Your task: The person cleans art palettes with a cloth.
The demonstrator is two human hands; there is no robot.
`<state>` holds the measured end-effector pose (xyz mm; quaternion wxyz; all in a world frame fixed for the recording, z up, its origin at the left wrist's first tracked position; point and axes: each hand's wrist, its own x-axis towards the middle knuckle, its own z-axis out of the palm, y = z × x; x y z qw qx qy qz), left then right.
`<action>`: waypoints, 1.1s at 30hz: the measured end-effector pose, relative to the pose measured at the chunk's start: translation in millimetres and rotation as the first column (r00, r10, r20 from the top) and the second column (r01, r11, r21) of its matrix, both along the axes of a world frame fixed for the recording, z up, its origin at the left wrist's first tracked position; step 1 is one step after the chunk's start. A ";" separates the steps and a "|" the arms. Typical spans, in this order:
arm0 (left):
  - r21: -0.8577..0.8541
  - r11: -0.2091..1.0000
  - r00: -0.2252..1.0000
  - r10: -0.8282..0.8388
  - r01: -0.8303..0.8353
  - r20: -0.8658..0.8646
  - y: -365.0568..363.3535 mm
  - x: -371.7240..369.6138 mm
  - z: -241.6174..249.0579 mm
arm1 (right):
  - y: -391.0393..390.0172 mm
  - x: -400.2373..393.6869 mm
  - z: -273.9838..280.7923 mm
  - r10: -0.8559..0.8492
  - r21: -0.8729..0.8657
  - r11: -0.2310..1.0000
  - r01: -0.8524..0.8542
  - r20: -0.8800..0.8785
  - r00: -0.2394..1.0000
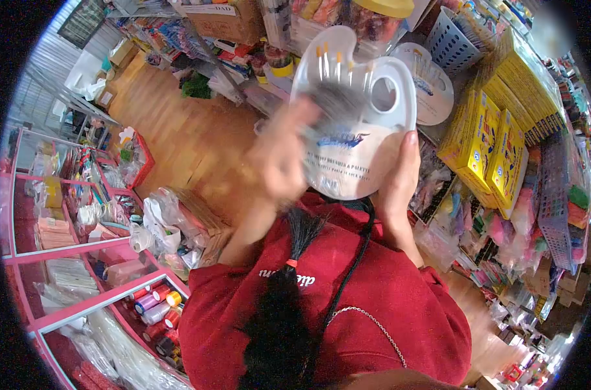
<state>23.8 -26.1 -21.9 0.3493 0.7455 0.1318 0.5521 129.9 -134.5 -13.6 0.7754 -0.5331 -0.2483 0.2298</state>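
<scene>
My right hand (399, 172) grips a white palette-shaped pack of brushes (337, 162) by its lower right edge, with the thumb along the side. The pack is tilted up to face me. Several thin brushes with orange-brown tips show in its upper part, beside a thumb hole, above a printed label. My left hand (282, 153), smeared by motion, is at the pack's left side with fingers closed. From its fingers a dark, bristly-looking thing (337, 104) reaches across the front of the pack; blur hides its exact kind.
Another palette-shaped pack (425, 84) lies just behind. To the right are yellow boxes (484, 149), a white perforated basket (454, 42) and a purple basket (555, 201). A pink-framed glass case (81, 250) holds packets and thread spools at left. Wooden flooring (185, 133) runs between shelves.
</scene>
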 end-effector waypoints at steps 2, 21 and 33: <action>0.338 0.926 0.970 -0.097 0.170 -0.222 -19.6 5.2 -7.4 | 6.2 -2.2 1.1 0.012 0.010 1.000 -0.013 0.077 0.997; -0.460 0.875 0.988 0.141 -0.153 -0.060 124.4 -24.0 -53.7 | 8.5 -18.5 -8.8 0.314 -0.166 0.940 -0.297 0.090 0.945; -0.799 0.204 0.824 -0.109 0.566 0.556 22.1 -29.8 -56.6 | 54.3 -19.4 -47.3 0.547 0.167 0.774 -0.611 -0.663 0.511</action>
